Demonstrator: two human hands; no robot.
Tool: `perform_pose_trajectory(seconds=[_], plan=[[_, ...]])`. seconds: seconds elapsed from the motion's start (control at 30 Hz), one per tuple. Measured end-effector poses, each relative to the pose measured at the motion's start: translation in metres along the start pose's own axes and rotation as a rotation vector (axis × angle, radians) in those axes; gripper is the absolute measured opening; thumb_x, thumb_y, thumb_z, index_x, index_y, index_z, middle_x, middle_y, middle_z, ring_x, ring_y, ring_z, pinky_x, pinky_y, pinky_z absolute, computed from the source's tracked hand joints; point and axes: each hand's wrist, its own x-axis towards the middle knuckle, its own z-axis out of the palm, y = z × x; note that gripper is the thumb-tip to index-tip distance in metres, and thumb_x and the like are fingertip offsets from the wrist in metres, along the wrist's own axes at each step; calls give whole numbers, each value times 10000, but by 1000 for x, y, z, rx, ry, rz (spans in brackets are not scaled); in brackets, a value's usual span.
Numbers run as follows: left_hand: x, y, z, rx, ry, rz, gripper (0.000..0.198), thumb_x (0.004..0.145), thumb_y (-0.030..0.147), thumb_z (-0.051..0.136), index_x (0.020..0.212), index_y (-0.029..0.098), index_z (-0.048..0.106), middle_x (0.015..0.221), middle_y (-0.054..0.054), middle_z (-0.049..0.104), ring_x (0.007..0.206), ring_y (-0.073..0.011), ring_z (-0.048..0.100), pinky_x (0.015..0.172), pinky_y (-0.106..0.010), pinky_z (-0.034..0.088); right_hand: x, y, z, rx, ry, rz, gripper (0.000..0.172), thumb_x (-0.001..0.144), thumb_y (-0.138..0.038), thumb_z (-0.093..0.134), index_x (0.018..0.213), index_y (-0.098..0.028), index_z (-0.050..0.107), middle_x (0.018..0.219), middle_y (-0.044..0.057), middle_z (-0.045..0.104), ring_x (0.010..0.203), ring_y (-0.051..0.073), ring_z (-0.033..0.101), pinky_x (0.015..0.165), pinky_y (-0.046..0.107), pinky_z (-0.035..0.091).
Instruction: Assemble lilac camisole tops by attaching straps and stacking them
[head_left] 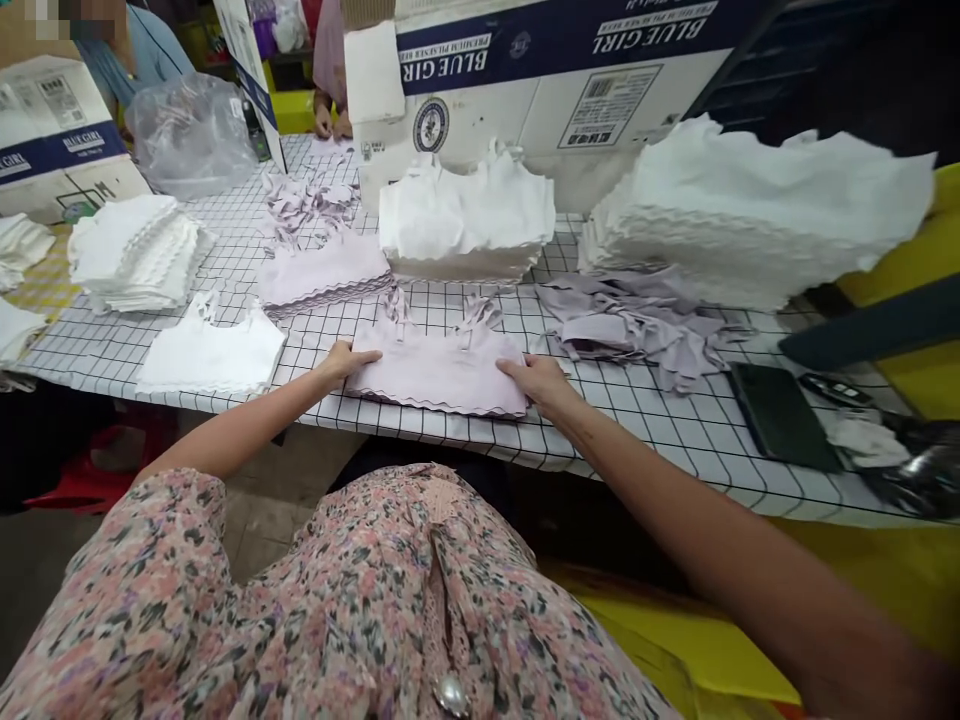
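A lilac strappy bra top with a wavy lower edge lies near the table's front edge, its straps pointing away from me. My left hand grips its left side, thumb on top and fingers underneath. On the opposite side my right hand holds it the same way. Behind to the left is a stack of lilac tops. A white top lies flat left of my left hand. Right of my right hand sits a loose heap of lilac fabric pieces.
White tops are stacked behind, with a taller pile of white pieces at right. A big carton backs the table. A dark phone lies front right. Another person's hands show at the far side.
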Motion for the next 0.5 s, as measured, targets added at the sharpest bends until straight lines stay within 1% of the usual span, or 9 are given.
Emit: perform_pose_trajectory(seconds=[0.07, 0.17, 0.27, 0.37, 0.43, 0.5], plan=[[0, -1, 2, -20, -2, 7, 347, 773, 297, 936, 955, 129, 694, 1039, -159, 805, 987, -277, 782, 822, -334, 619, 2, 1, 1, 14, 4, 5, 174, 847, -263, 768, 975, -149, 736, 792, 69, 730, 670, 169, 644, 543, 233, 499], [1, -2, 4, -36, 27, 28, 325, 806, 308, 911, 969, 130, 694, 1097, -168, 803, 1020, -278, 779, 835, -330, 622, 2, 1, 1, 39, 12, 2, 169, 798, -243, 803, 925, -156, 735, 798, 69, 740, 672, 174, 648, 579, 250, 523], [0, -5, 8, -50, 72, 46, 319, 826, 285, 884, 1029, 123, 699, 1160, -180, 792, 1067, -286, 772, 886, -348, 626, 0, 1, 2, 71, 22, -12, 145, 829, -235, 757, 944, -148, 741, 823, 61, 747, 702, 161, 649, 600, 229, 521], [-4, -7, 15, -79, 99, 69, 319, 879, 284, 822, 1127, 122, 703, 1230, -176, 776, 1109, -273, 765, 931, -352, 625, -4, 1, 2, 108, 43, -15, 158, 874, -240, 707, 979, -126, 735, 860, 67, 750, 733, 148, 648, 603, 208, 514], [-9, -5, 19, -110, 97, 80, 333, 909, 279, 791, 1186, 120, 698, 1246, -172, 772, 1096, -256, 765, 924, -342, 629, -8, -2, 0, 139, 48, -25, 145, 887, -234, 698, 977, -124, 727, 864, 67, 748, 738, 145, 652, 615, 205, 527], [-16, 4, 18, -146, 82, 86, 314, 929, 263, 773, 1191, 106, 698, 1190, -165, 789, 1043, -237, 770, 886, -319, 635, -14, -12, -5, 168, 37, -44, 90, 891, -213, 703, 933, -135, 714, 817, 56, 733, 698, 140, 645, 611, 211, 539]])
